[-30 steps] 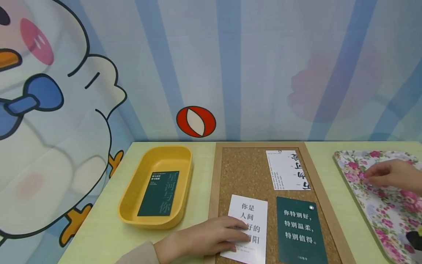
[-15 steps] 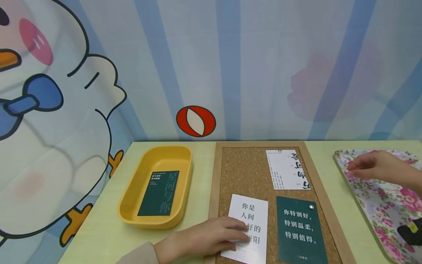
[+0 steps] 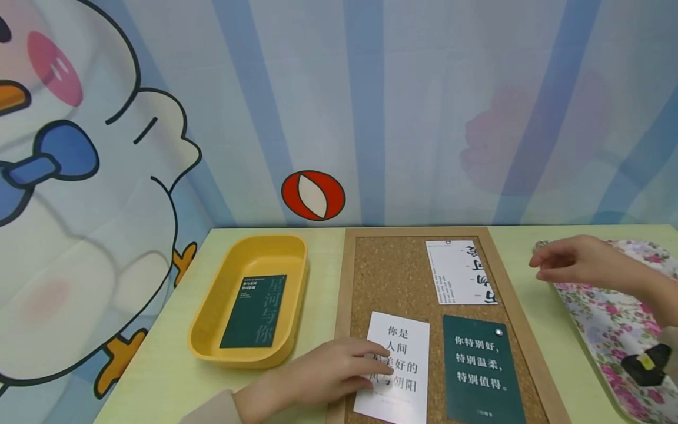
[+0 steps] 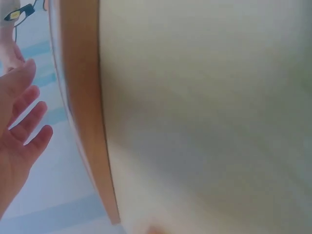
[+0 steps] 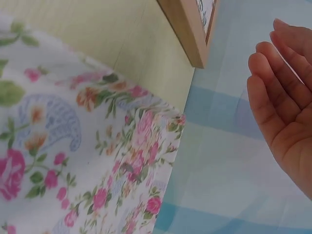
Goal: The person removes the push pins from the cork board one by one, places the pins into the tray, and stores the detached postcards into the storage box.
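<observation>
Left hand (image 3: 328, 374), held over the white rectangular card with dark printed characters (image 3: 410, 347) at the front left of the brown cork board with a light wooden frame (image 3: 392, 265). Its fingers are relaxed and slightly spread, gripping nothing; whether the fingertips touch the card cannot be told. Right hand (image 3: 593, 265), raised at the back left corner of the white rectangular tray with pink floral print (image 3: 609, 330), its fingers bent toward the thumb; whether a small object is pinched between them cannot be told. A black device with a yellow patch (image 3: 646, 364) shows by the grey right cuff (image 3: 670, 341).

The board reaches the back edge of the pale yellow-green desk (image 3: 325, 253) and bears 3 cards: the card under the left hand; to its right, a dark green rectangular card with white characters (image 3: 482, 374), with a round silver pin (image 3: 499, 332) near its upper right corner; and, at the board's back right corner, a white rectangular card with black characters (image 3: 454, 271), with a small grey pin (image 3: 448, 242) at its top edge. Near the desk's back left corner stands a yellow oblong tray with rounded corners (image 3: 265, 253), holding another dark green card (image 3: 254, 312). The floral tray lies toward the desk's back right corner. Behind hangs a blue striped backdrop (image 3: 418, 118) with a white cartoon animal (image 3: 116, 247).
</observation>
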{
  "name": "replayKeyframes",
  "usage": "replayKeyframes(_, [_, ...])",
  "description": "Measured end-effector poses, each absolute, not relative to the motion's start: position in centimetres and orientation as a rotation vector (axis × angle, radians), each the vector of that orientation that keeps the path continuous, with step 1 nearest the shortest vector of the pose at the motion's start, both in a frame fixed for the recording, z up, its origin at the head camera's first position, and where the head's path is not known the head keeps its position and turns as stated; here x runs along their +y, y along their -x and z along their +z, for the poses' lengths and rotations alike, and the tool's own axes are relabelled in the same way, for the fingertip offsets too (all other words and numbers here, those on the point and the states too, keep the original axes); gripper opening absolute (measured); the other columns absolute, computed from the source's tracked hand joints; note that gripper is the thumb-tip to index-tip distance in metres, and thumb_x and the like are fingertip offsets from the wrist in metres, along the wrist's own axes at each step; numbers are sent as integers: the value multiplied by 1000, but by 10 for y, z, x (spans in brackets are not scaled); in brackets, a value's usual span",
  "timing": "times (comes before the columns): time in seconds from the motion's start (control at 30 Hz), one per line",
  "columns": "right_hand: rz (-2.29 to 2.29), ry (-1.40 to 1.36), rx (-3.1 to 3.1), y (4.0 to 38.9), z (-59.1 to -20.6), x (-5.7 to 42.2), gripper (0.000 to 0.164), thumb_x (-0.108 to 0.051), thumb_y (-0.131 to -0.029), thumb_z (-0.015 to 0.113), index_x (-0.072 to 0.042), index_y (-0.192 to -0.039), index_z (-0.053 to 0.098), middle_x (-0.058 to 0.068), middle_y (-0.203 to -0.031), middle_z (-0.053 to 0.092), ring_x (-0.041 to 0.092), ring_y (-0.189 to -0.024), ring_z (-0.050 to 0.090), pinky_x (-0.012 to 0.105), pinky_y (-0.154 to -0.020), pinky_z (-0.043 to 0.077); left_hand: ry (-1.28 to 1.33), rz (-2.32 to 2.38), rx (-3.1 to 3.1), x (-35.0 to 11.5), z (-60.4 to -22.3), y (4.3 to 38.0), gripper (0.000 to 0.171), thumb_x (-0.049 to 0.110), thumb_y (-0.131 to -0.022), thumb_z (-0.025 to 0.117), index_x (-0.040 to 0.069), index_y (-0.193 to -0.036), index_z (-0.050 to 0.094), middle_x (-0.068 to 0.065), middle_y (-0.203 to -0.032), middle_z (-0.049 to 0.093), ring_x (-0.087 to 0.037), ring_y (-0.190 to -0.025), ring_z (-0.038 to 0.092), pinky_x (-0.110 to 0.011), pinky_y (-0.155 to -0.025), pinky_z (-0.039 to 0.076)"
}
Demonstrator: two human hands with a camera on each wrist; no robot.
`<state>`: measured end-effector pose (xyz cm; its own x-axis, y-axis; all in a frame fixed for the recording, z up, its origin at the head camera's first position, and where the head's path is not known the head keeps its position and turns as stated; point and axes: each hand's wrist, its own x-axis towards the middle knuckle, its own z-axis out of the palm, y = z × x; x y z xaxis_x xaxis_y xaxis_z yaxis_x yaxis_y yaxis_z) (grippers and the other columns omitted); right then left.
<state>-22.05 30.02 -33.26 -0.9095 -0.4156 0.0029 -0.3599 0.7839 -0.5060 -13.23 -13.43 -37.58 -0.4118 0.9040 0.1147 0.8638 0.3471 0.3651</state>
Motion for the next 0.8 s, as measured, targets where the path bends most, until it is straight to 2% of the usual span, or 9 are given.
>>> replayKeyframes(0.3, [-908, 853, 2781, 221, -327, 286, 20, -7, -86, 65, -4, -106, 64, -5, -80, 61, 8, -66, 54, 26, -53, 47, -1655, 629, 2623, -152, -364, 134, 26, 17, -90, 62, 14, -116, 64, -2, -123, 59, -12, -115, 52, -25, -97, 40])
replayKeyframes(0.53, [-969, 907, 2753, 220, -322, 268, 21, -9, -86, 66, -8, -107, 64, -5, -85, 61, 6, -76, 58, 24, -65, 51, -1583, 711, 2725, -171, -353, 133, 28, 17, -88, 65, 16, -116, 63, 0, -124, 58, -12, -116, 51, -27, -95, 42])
replayKeyframes(0.8, [-1026, 973, 2705, 219, -321, 249, 22, -8, -85, 67, -6, -107, 65, 1, -89, 63, 6, -79, 59, 26, -69, 52, -1414, 688, 2885, -197, -345, 136, 33, 19, -86, 67, 20, -118, 63, 3, -124, 58, -16, -112, 54, -35, -91, 46])
